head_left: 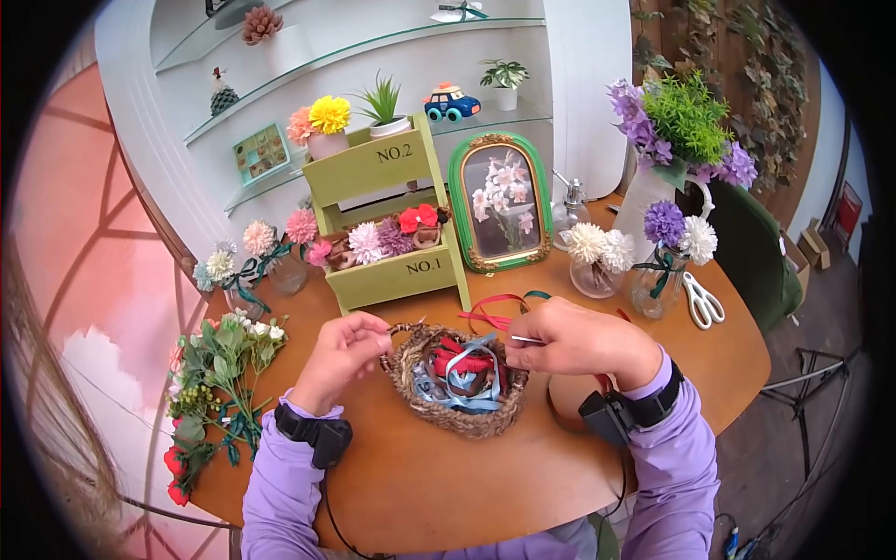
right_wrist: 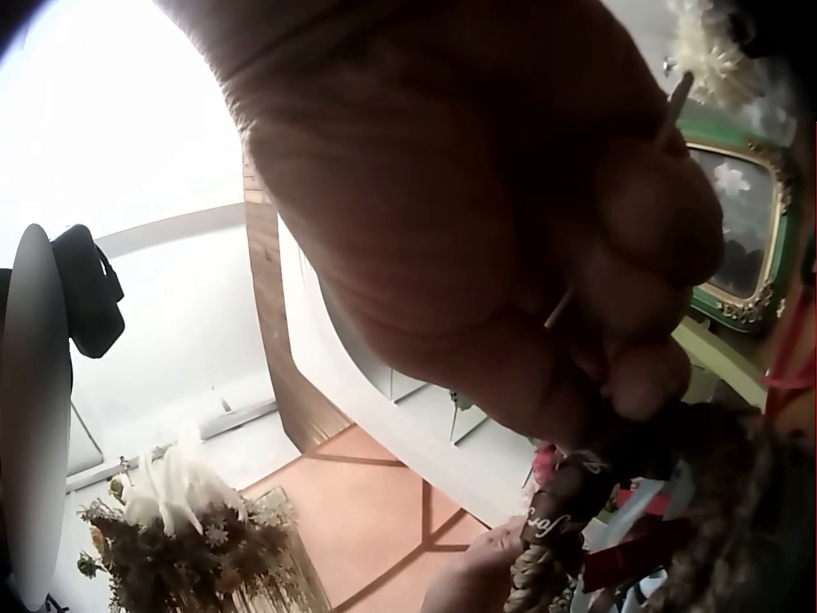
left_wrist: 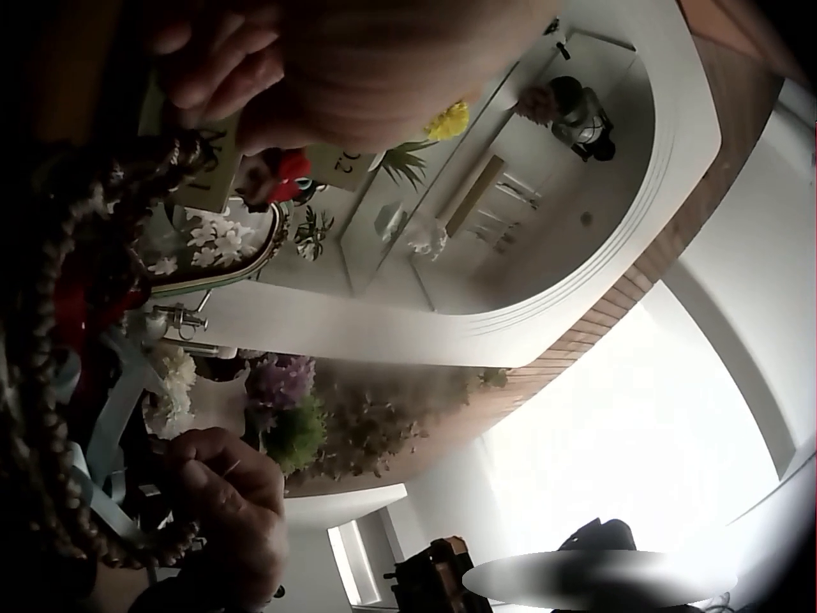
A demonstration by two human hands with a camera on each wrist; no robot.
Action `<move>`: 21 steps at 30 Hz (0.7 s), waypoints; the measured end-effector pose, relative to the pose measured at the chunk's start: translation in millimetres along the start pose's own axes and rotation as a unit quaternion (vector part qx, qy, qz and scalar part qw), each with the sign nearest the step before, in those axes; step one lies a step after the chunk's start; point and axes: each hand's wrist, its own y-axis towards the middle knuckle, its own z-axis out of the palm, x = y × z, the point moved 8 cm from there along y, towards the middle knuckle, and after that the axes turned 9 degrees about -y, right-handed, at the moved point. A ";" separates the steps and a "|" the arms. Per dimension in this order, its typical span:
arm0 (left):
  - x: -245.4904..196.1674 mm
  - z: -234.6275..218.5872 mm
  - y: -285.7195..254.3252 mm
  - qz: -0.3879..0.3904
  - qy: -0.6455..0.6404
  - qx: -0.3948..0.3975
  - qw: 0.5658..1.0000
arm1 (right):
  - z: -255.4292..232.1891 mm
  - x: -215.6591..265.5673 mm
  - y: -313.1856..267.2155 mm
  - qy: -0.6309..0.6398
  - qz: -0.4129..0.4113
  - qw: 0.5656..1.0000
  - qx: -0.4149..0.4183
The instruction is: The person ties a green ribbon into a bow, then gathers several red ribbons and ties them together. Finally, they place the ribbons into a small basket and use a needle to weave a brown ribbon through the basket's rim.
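An oval woven basket (head_left: 467, 419) rests on the table, with light blue ribbon (head_left: 483, 404) and red ribbon (head_left: 456, 360) coiled inside. My left hand (head_left: 338, 360) pinches the basket's left rim between thumb and fingers; the exact contact is partly hidden. Over the right rim, my right hand (head_left: 588, 342) holds a thin pale stick (head_left: 525, 339) with curled fingers. The stick (right_wrist: 677, 107) also shows between those fingers in the right wrist view. In the left wrist view the braided rim (left_wrist: 54, 332) curves beneath the left hand (left_wrist: 370, 64), and the right hand (left_wrist: 236, 517) is across from it.
Artificial flowers (head_left: 224, 364) lie on the left of the table (head_left: 411, 504). Behind the basket are a green two-tier stand (head_left: 392, 280), a green picture frame (head_left: 455, 201) and loose red ribbon (head_left: 485, 313). Vases of flowers and white scissors (head_left: 702, 301) occupy the right rear.
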 end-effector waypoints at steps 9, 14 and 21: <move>0.9 -3.0 5.2 0.130 0.124 -0.010 0.984 | 6.8 19.7 7.0 0.063 -0.024 0.997 -0.036; -28.1 17.7 -1.0 0.241 0.298 -0.006 0.924 | -0.3 7.8 44.6 0.000 -0.044 0.980 -0.193; -21.6 26.9 10.1 0.242 0.229 -0.010 0.943 | 37.8 6.7 94.8 -0.070 -0.100 0.976 -0.183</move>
